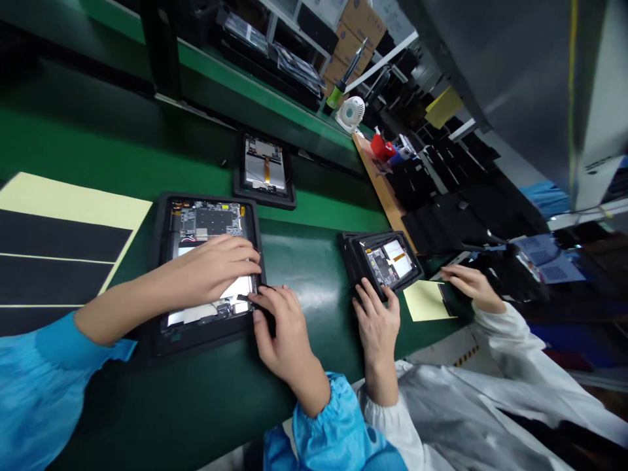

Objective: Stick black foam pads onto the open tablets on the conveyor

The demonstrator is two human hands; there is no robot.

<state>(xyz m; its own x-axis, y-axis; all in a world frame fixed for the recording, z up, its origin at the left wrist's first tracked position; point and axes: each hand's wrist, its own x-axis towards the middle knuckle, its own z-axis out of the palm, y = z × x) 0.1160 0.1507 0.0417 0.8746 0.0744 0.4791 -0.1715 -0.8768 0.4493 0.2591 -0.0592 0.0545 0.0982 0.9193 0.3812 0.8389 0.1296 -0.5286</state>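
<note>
An opened tablet (206, 222) with its circuit board and silver battery showing lies in a black tray (161, 327) on the green belt. My left hand (210, 268) rests flat across its middle, fingers stretched out and pressing down. My right hand (279, 327) is at the tablet's lower right corner, fingers curled in a pinch on a small dark part (244, 298) at the edge. Both of my sleeves are blue.
A second opened tablet (265, 167) lies further along the belt. To the right a co-worker in a white coat holds a third tablet (387, 258) with one hand (377, 314) and reaches with the other hand (468, 284) beside a yellow sheet (424, 301). Yellow-and-black mat (53, 242) at left.
</note>
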